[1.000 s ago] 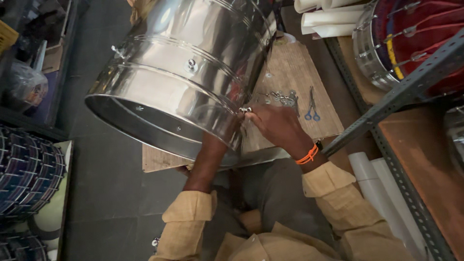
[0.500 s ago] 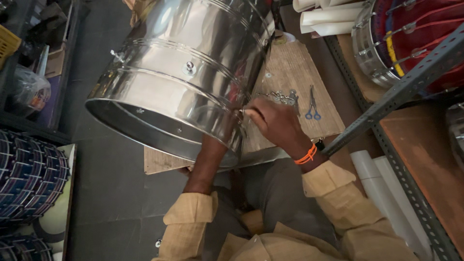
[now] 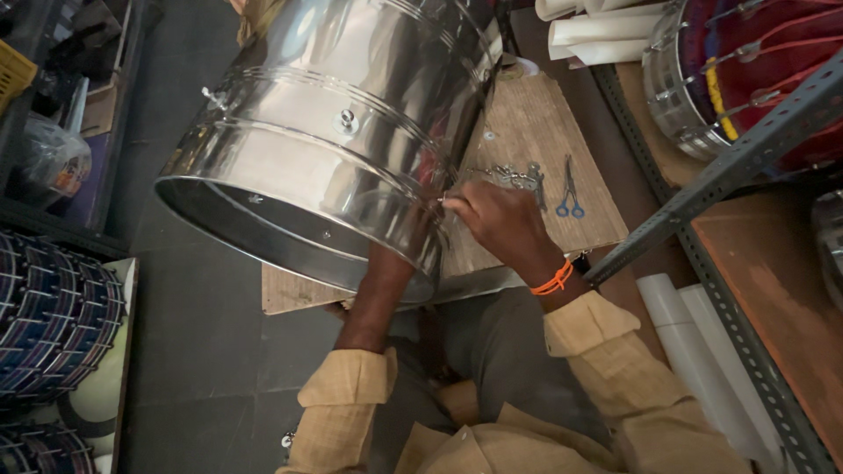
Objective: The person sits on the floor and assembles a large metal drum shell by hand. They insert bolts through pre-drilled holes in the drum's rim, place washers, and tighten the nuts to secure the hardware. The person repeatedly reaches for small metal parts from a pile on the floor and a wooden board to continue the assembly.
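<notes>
My right hand [image 3: 500, 224] pinches a small metal fastener at the tilted shiny steel drum shell [image 3: 342, 140], braced from inside by my hidden left forearm [image 3: 378, 294]; that hand's state cannot be told.

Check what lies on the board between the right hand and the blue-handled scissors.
In the head view, a small heap of metal fittings lies between the right hand and the scissors.

Dim indoor light, soft and from above. Strong glare streaks and reflections on steel drum shell [image 3: 351, 132], upper centre. Deep shadow inside its open mouth and across floor [image 3: 193, 333], left of frame. Slightly soft overall; mild wide-angle stretch at edges; corners dark.
</notes>
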